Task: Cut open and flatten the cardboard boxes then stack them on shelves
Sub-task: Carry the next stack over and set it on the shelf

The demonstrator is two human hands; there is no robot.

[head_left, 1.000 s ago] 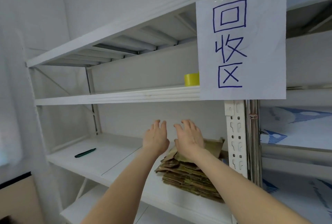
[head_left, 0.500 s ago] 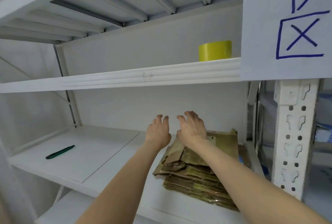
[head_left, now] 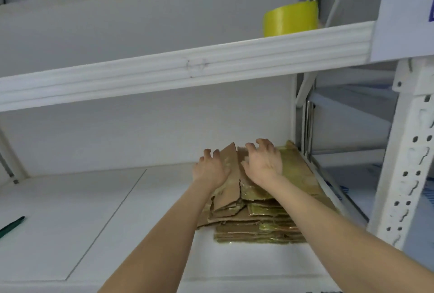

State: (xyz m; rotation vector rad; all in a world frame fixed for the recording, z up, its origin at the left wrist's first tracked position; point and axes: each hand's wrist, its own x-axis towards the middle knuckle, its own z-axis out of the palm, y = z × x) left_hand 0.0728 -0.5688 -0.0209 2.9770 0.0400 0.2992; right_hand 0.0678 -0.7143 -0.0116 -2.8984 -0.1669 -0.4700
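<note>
We press our left hand (head_left: 210,170) and right hand (head_left: 263,163) down on the cardboard stack (head_left: 258,222), fingers loose and spread, gripping nothing, probably to squash that popped-up flap. The stack sits at the right end of the shelf (head_left: 117,210), tucked by the post (head_left: 399,175).

White back wall (head_left: 141,133); white shelf beam (head_left: 187,69); perforated upright (head_left: 408,175) right.

yellow tape roll (head_left: 290,18) top rt; green pen (head_left: 11,225) far left
</note>
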